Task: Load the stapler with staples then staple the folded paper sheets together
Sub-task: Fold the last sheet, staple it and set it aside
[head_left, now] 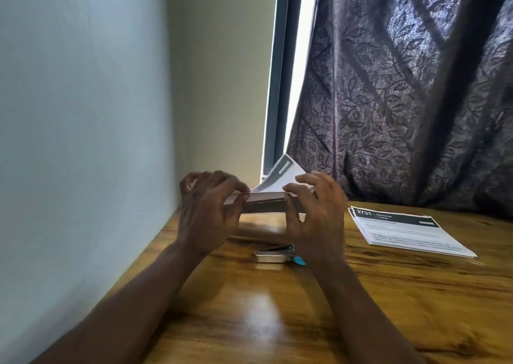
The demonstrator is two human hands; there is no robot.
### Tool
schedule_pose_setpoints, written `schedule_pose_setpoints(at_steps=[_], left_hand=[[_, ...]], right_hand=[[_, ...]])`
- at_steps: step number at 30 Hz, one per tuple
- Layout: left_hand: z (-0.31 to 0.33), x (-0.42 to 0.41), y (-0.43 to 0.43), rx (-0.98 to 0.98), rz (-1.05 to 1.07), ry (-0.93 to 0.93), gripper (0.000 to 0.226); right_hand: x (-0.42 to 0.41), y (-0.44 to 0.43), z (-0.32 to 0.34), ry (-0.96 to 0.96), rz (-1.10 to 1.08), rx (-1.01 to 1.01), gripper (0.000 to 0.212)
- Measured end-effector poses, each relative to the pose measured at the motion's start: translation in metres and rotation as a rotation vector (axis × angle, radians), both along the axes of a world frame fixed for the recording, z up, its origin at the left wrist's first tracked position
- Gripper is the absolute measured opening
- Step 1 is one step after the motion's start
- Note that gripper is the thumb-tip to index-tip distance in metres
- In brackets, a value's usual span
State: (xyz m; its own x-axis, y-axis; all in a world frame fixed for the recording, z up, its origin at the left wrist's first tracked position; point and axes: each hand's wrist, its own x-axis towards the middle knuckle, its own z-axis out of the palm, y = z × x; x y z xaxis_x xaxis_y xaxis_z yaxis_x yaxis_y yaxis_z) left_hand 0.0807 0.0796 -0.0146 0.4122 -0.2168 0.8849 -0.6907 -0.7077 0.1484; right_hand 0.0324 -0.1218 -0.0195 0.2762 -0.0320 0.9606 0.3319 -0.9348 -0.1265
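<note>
Both hands are up off the table (pixel 249 322). My left hand (pixel 206 213) pinches the left end of the folded paper sheets (pixel 263 204), fingers curled over the top and thumb underneath. The right hand (pixel 313 216) grips the right end the same way. The top leaf peels up toward 12 o'clock. The stapler (pixel 273 255) lies flat on the table at 6 o'clock from the sheets, beside my right wrist, and nothing touches it. A flat stack of printed pages (pixel 405 233) sits at 3 o'clock, well apart.
</note>
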Motion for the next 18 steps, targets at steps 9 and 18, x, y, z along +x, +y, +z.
schedule_pose_setpoints(at_steps=[9, 18], left_hand=[[-0.005, -0.012, -0.016, 0.075, -0.085, 0.024, 0.019], [0.000, -0.008, -0.010, 0.105, -0.127, 0.090, 0.015]], right_hand=[[-0.010, 0.014, -0.007, 0.130, -0.019, -0.078, 0.019], [-0.008, 0.012, -0.003, 0.185, 0.018, -0.100, 0.015]])
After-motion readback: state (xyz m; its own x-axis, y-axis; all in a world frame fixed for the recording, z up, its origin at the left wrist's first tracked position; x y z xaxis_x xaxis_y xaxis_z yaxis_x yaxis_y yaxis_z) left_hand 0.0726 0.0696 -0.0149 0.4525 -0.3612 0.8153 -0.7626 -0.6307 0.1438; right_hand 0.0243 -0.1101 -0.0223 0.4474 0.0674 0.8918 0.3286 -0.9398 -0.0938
